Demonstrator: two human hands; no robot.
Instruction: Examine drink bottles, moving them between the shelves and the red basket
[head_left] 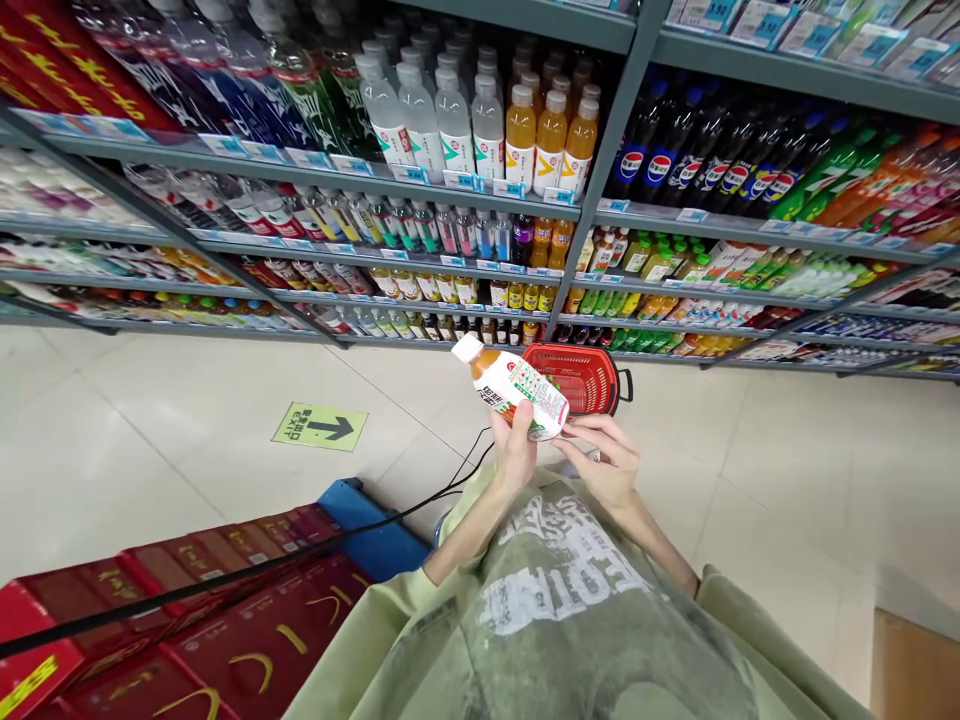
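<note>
A drink bottle (529,388) with a white cap, orange-brown contents and a white printed label is held tilted in front of my body. My left hand (515,448) is wrapped round its middle, thumb lying over the label. At the bottle's base, the fingers of my right hand (606,455) are closed on its bottom edge. The cap end points up and to the left. Behind the bottle, a red shopping basket (581,372) with a black handle stands on the floor, partly covered by the bottle; a little green shows inside.
Shelves of bottled drinks (457,190) run across the front, with price tags along their edges. Red boxes (187,600) are stacked at lower left beside a blue pallet (379,530). A black cable (405,512) crosses from the left. A green exit sign (321,427) lies on the floor.
</note>
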